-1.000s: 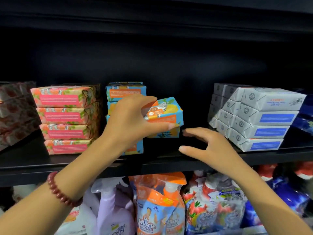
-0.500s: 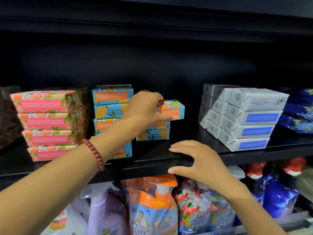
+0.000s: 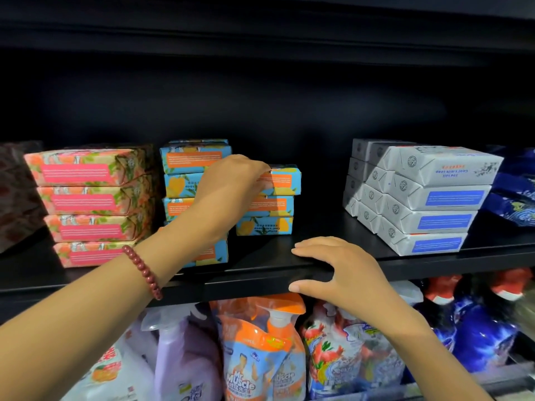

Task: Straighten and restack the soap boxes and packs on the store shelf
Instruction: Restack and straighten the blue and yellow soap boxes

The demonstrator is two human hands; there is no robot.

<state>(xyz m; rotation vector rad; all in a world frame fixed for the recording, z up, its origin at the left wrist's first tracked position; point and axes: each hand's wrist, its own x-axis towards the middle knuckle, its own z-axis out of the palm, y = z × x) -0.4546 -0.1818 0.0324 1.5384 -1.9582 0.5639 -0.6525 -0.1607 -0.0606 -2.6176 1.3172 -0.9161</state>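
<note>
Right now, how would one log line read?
step: restacking | left hand: holds top blue soap box on short stack | right hand: rests on shelf edge

Black shelf [image 3: 260,273], lip toward camera. On it, left to right:
- dark red packs [image 3: 17,192]
- pink floral soap boxes [image 3: 86,204], four high
- blue-and-orange soap boxes [image 3: 194,160], tall stack near the lip
- three-high stack [image 3: 266,225] of the same, further back, top box [image 3: 285,180] jutting slightly right
- grey-white soap boxes [image 3: 434,198], four high, skewed
- dark blue packs [image 3: 515,198]

Right hand [image 3: 347,270] rests on the lip.
</note>
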